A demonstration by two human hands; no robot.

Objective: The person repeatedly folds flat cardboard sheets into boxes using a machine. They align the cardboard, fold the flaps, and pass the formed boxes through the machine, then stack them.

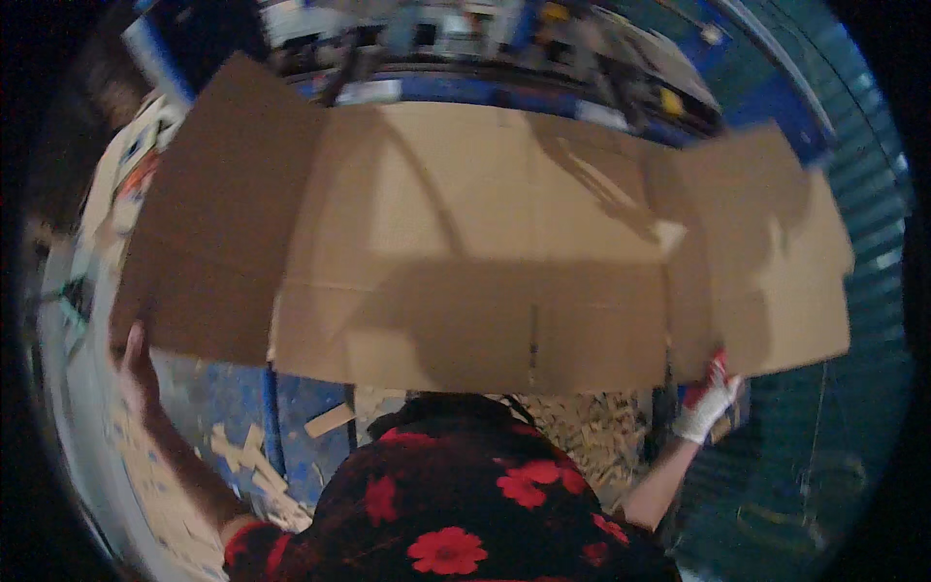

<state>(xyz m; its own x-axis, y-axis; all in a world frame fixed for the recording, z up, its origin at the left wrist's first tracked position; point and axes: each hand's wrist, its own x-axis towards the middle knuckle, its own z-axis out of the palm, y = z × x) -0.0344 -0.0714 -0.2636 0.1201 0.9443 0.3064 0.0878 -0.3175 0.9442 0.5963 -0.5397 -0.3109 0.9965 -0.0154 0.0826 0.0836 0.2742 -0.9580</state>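
Observation:
A large unfolded cardboard sheet (pixel 475 204) spans the view in front of me, creased into panels, with its left and right ends bent up. My left hand (pixel 139 373), bare, grips the lower edge of the darker left panel, its thumb showing on the near face. At the lower edge of the right panel, my right hand (pixel 713 398) wears a white and red glove and is closed on the cardboard. The fingers behind the sheet are hidden on both sides. Slots cut the sheet's near edge, and shadows fall across its middle.
Beyond the sheet runs a blue machine (pixel 446 89) with metal parts, partly covered. Cardboard scraps (pixel 592 427) lie in a heap below the sheet, and more offcuts (pixel 254 461) are at lower left. A corrugated green wall (pixel 878 194) stands at the right.

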